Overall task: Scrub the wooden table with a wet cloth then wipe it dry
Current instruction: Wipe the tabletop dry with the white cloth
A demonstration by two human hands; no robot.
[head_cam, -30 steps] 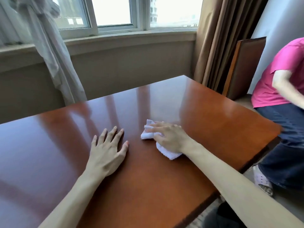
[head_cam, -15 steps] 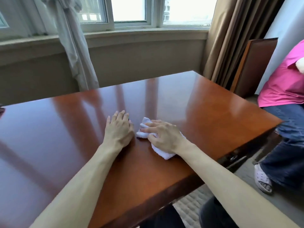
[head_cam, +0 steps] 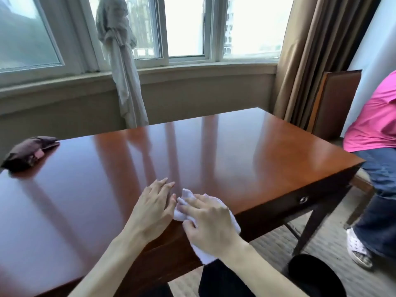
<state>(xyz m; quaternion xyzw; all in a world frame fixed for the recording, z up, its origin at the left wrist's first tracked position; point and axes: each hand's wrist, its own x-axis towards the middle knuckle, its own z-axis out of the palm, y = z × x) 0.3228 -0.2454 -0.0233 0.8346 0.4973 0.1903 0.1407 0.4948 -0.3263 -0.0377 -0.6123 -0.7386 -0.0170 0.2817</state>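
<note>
Now at wooden table point(head_cam: 246, 151) near edge | white cloth point(head_cam: 186, 196) dragged back, overhanging | right hand point(head_cam: 212, 226) presses it, fingers curled | left hand point(head_cam: 154, 209) flat, closed in alongside, touching cloth | near strip being scrubbed; drying pending.

Furnished room, hotel or residential type; which of the two cannot be told.

Polished reddish wooden desk point(head_cam: 246, 151) with a drawer knob point(head_cam: 303, 200) and dark legs; bay of sliding windows point(head_cam: 186, 26) over a deep sill point(head_cam: 192, 71); brown drapes point(head_cam: 321, 50) at right; knotted sheer curtain point(head_cam: 120, 61); patterned carpet point(head_cam: 272, 245); wooden panel point(head_cam: 336, 103) leaning on the wall; a small dark pouch point(head_cam: 25, 153) on the desk.
</note>
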